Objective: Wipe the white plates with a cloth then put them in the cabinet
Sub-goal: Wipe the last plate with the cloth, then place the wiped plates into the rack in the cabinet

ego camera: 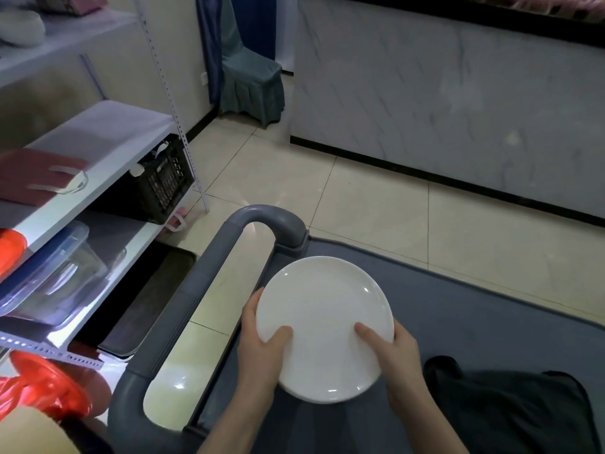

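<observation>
A: Where is the white plate right now?

B: Over the grey cart, at its handle end, gripped on both sides. The left hand clasps the left rim and the right hand the right rim, each thumb lying on the face.

A: Is there only one plate?

B: A second edge shows under the near rim, so it may be a stack; I cannot tell.

A: And the cloth?

B: A dark cloth lies on the cart just right of the right hand, so that hand is the nearer one to take it.

A: The cabinet?

B: The only storage in view is the white shelf unit, off to the left, on the left hand's side.
</observation>
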### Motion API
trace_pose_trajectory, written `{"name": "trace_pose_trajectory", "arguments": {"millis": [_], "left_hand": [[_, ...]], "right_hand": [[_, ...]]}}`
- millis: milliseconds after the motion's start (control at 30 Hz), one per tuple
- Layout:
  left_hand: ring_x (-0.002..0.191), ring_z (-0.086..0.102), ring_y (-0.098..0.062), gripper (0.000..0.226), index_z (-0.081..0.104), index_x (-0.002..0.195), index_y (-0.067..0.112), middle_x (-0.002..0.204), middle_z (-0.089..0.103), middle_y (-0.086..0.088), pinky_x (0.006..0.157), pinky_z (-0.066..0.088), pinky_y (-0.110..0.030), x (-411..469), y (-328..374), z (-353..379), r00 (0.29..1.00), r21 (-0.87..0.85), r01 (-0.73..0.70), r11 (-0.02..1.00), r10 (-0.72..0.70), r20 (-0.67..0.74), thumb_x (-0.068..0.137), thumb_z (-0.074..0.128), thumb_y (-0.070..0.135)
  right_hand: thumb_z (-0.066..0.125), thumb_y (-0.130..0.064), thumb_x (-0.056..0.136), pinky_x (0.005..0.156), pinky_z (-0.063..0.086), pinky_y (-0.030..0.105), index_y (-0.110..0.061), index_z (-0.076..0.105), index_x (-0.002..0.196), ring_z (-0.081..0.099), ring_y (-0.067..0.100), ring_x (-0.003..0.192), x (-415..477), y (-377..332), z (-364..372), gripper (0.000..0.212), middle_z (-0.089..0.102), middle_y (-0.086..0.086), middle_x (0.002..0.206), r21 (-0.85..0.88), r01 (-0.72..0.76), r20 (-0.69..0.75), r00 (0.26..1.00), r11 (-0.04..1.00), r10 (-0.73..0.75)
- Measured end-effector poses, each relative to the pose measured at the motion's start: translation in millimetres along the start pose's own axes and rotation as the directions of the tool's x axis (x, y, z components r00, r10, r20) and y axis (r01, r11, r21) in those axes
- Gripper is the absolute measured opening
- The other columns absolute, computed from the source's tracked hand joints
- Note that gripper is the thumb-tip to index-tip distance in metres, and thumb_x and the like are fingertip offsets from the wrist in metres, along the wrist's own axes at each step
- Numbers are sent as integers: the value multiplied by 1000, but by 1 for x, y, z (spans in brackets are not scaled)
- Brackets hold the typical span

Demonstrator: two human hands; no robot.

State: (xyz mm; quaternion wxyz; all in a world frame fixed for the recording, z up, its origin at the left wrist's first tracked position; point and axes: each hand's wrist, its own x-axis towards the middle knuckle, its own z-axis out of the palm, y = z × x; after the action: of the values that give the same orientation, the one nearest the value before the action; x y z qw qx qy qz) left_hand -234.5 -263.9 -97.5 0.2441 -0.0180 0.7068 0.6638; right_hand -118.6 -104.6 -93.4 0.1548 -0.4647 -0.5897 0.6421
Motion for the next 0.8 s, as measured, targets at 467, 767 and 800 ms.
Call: {"name": "trace_pose_trajectory", "arguments": {"millis": [467,767,800], "left_hand": [[96,58,6,66,50,119,54,103,58,37,74,52,-29,-1,15,-6,997,-15,-33,999,32,-72,63,58,20],[102,57,4,71,47,128,50,111,57,33,82,52,-32,-10,25,-16,995,-53,-60,997,55,-84,64,60,21],[106,56,1,72,46,129,50,115,56,31,85,52,-34,-13,26,-19,994,-55,-64,996,59,-93,64,60,22]], "right_hand": [[75,-27,69,86,59,47,-32,66,120,70,21,103,-12,0,9,52,74,-4,113,173,32,115,992,984,-53],[67,-36,76,87,47,24,-72,31,132,53,-14,113,-31,-24,23,75,43,-45,132,139,217,113,966,966,-234],[65,-36,77,86,47,23,-72,32,131,53,-16,110,-34,-26,23,73,44,-45,130,127,232,121,961,964,-247]]}}
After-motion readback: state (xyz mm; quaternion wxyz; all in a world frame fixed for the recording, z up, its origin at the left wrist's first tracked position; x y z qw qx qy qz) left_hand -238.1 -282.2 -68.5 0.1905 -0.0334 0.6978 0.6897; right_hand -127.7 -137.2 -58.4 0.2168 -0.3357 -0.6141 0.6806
